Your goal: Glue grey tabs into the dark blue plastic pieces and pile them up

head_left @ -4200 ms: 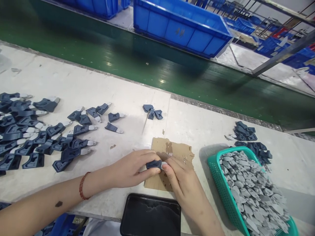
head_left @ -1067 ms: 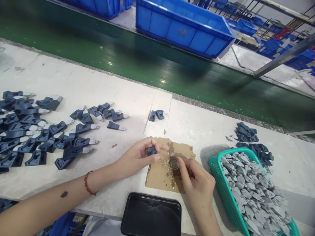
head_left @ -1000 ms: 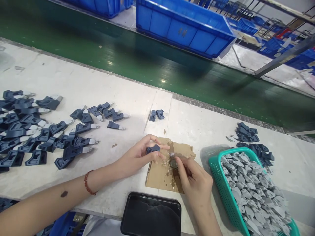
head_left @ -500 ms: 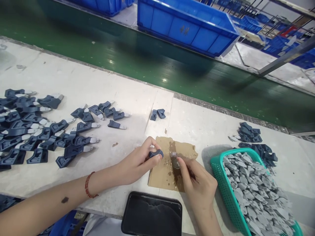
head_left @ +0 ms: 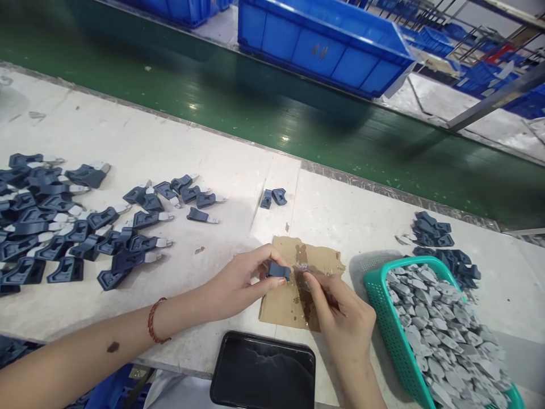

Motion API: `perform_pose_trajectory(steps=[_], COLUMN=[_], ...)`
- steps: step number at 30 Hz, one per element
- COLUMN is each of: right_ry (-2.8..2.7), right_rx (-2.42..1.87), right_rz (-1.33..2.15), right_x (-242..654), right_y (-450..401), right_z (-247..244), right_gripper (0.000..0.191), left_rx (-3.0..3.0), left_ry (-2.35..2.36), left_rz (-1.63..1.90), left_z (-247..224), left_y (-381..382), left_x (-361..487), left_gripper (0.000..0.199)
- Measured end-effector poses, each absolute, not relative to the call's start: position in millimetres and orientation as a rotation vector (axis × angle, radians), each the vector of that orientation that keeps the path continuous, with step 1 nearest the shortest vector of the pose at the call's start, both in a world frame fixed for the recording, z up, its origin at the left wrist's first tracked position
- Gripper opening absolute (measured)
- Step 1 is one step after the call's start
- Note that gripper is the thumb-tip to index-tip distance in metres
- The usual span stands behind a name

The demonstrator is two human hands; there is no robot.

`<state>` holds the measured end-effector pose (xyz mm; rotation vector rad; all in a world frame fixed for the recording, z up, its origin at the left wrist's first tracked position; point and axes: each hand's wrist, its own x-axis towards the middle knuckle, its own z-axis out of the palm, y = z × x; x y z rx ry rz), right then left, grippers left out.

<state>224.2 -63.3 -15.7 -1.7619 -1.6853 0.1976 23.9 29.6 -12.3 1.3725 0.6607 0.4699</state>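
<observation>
My left hand [head_left: 251,275] pinches a dark blue plastic part [head_left: 279,271] between thumb and fingers, over the left half of a piece of brown cardboard [head_left: 283,307]. Just to the right, my right hand [head_left: 340,304] is closed at the fingertips on a small grey piece [head_left: 304,268], mostly hidden and blurred. A narrow gap separates the two pieces. Wet, shiny stains mark the cardboard under the right fingertips. Two loose dark blue parts [head_left: 279,196] lie on the table beyond the cardboard.
At right stands a green basket [head_left: 377,295] full of grey pieces [head_left: 443,335], with a pile of blue parts [head_left: 432,230] behind it. Many joined blue-and-grey parts [head_left: 55,221] spread across the left. A black tray-like object [head_left: 264,369] lies in front; blue crates [head_left: 323,48] stand beyond the green strip.
My left hand has moved slightly right, bringing the blue part closer to my right fingertips. The blue part has turned in its fingers. My right hand has hardly moved.
</observation>
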Motion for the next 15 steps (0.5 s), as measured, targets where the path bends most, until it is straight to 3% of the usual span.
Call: perform_pose_trajectory(steps=[4,10,15], right_ry=[-1.597,-0.970,-0.758], right_rx=[-1.783,-1.863,-1.660], right_rz=[0.295,0.574,0.872], right_x=[223.1,223.3,224.5], right_y=[-65.3,-66.4,-61.1], right_z=[-15.0,-11.2,-3.3], right_gripper=[0.020,0.034,0.035], left_rx=[1.302,1.119,0.970], left_ry=[0.657,0.551,0.487], left_rz=[0.482,0.514,0.483], left_z=[-11.2,-8.4,-10.6], left_y=[29.4,29.2,31.9], left_x=[25.1,27.4,28.3], left_gripper=[0.013,0.009,0.021])
